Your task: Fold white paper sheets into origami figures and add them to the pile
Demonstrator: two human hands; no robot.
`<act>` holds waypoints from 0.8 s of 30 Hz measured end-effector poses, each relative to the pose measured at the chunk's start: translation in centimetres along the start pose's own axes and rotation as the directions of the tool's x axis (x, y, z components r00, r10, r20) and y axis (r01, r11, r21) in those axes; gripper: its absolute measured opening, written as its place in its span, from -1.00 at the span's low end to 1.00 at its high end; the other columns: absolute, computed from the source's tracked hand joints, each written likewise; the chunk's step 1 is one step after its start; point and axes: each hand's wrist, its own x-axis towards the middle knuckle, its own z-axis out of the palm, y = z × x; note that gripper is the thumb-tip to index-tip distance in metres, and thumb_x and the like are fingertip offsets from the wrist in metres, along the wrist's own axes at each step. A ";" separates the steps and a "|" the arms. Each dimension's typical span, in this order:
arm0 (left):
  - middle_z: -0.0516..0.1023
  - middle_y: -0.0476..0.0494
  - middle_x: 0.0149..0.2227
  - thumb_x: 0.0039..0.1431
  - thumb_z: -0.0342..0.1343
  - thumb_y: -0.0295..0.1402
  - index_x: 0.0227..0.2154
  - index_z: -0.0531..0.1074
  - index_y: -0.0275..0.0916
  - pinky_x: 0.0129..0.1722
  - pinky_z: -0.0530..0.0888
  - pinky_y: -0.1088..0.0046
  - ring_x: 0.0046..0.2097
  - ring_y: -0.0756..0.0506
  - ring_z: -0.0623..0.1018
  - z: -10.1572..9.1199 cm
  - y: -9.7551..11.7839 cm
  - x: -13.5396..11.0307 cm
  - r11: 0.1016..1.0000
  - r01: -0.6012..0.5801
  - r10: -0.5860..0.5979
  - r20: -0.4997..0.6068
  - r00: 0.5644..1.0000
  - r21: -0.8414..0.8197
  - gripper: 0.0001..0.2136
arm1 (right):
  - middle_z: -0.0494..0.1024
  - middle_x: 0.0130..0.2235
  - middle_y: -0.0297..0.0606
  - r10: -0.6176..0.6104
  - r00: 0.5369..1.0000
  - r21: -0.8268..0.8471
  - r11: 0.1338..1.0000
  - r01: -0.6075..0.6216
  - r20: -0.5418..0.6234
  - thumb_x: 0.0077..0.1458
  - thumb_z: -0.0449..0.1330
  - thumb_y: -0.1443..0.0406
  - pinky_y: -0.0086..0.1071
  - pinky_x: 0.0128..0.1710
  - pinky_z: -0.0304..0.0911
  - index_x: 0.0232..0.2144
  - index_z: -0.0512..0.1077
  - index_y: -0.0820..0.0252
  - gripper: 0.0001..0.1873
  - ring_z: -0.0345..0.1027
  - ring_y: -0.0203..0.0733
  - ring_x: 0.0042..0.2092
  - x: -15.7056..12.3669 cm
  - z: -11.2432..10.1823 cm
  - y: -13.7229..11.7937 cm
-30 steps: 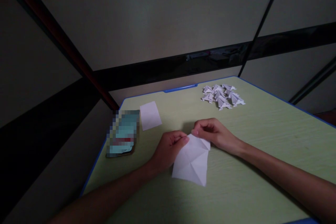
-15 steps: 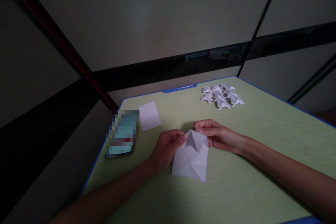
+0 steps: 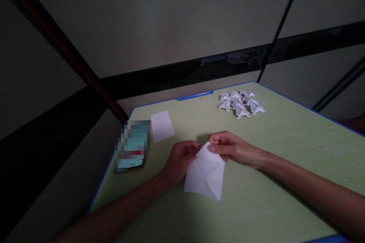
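Between my two hands is a white sheet of paper [image 3: 207, 176] with crossing creases, its far end drawn to a folded point. My left hand [image 3: 182, 159] pinches its upper left edge, thumb partly behind the fold. At the folded tip, my right hand [image 3: 226, 146] is closed on the paper, with the thumb lying on top and the fingers curled behind. The sheet's near end spreads out loose above the table.
Several folded white paper figures [image 3: 239, 103] sit grouped at the table's back right. A blank white sheet [image 3: 162, 126] lies at the left, beside a phone [image 3: 133, 146] with a blurred screen. The pale green table [image 3: 270, 205] has a blue edge; a panelled wall stands behind.
My right thumb has moved left onto the paper's tip. The raised triangular flap there has been pressed over, and the sheet has shifted slightly toward me.
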 end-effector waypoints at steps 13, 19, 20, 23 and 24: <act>0.35 0.05 -0.69 -0.33 0.14 -0.46 -0.66 0.34 -0.34 -0.68 0.13 0.64 -0.66 0.10 0.28 -0.4 -0.2 0.4 0.997 0.055 -0.058 0.058 0.997 0.059 -0.90 | 0.22 -0.73 -0.45 -0.019 0.997 -0.053 0.998 0.023 0.079 -0.06 0.05 0.16 -0.55 -0.68 -0.09 -0.67 0.20 0.28 -0.67 0.02 -0.49 -0.68 0.1 -0.1 0.3; 0.34 0.03 -0.71 -0.29 0.17 -0.34 -0.69 0.32 -0.35 -0.69 0.11 0.64 -0.66 0.11 0.26 -0.2 0.2 0.3 0.996 0.056 -0.061 0.065 0.996 0.074 -0.83 | 0.22 -0.72 -0.44 -0.038 0.996 -0.102 0.994 0.046 0.076 -0.03 0.00 0.21 -0.54 -0.67 -0.08 -0.69 0.18 0.26 -0.70 0.03 -0.47 -0.67 0.1 -0.2 0.4; 0.32 0.04 -0.72 -0.28 0.16 -0.31 -0.70 0.32 -0.35 -0.70 0.09 0.65 -0.67 0.12 0.24 -0.2 0.2 0.3 0.996 0.050 -0.055 0.066 0.996 0.080 -0.80 | 0.21 -0.72 -0.44 -0.040 0.997 -0.131 0.990 0.049 0.072 -0.02 -0.01 0.21 -0.54 -0.67 -0.08 -0.69 0.17 0.26 -0.69 0.02 -0.47 -0.67 0.1 -0.2 0.3; 0.28 0.07 -0.74 -0.26 0.16 -0.28 -0.70 0.32 -0.35 -0.71 0.07 0.65 -0.69 0.14 0.20 -0.3 0.1 0.4 0.996 0.033 -0.040 0.081 0.996 0.086 -0.78 | 0.17 -0.73 -0.47 -0.057 0.997 -0.199 0.978 0.067 0.059 0.00 -0.04 0.22 -0.54 -0.67 -0.10 -0.70 0.15 0.25 -0.68 -0.01 -0.49 -0.67 0.0 0.1 0.2; 0.28 0.07 -0.74 -0.26 0.16 -0.28 -0.69 0.32 -0.35 -0.71 0.07 0.65 -0.69 0.14 0.20 -0.3 0.1 0.4 0.996 0.033 -0.040 0.083 0.996 0.087 -0.78 | 0.17 -0.73 -0.47 -0.065 0.996 -0.213 0.974 0.075 0.056 0.00 -0.04 0.23 -0.54 -0.67 -0.10 -0.70 0.15 0.25 -0.68 -0.02 -0.49 -0.67 0.0 0.1 0.1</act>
